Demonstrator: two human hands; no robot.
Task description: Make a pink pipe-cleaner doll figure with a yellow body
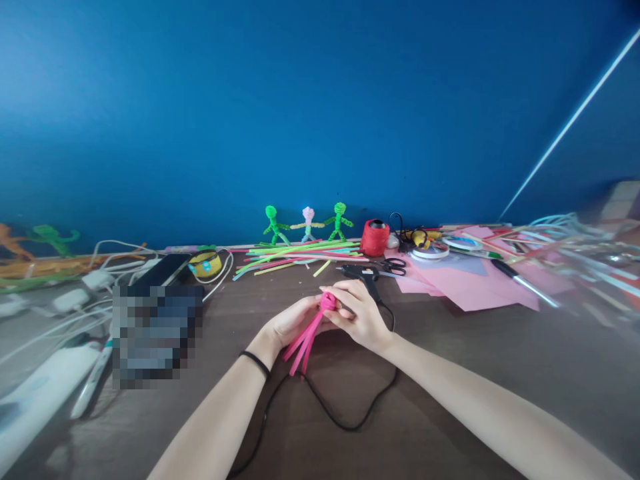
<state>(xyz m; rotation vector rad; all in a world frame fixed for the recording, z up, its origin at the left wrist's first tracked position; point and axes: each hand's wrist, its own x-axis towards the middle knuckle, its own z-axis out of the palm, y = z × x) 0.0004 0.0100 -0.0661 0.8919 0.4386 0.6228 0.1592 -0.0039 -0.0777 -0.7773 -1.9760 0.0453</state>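
Left hand (295, 321) and right hand (364, 319) both gripping pink strips (319, 321), bunched at top — tails splayed, black glue gun (369, 275) just beyond

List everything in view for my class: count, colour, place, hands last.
Pink bundle: one, pink, centre
Figures: three, two green, one pink-headed, centre
Strips: many, multicoloured, before figures
Roll: one, red, beside figures
Glue gun: one, black, behind bundle
Scissors: one, black-handled, beside gun
Papers: several, mostly pink, right
Yellow object: one, yellow, left
Cables: several, white, left
Cord: one, black, front
Wall: one, blue, behind
Table: one, brown, beneath
Blurred items: uncountable, edges
Wristband: one, black, lower centre
Left hand, right hand: one each, at bundle
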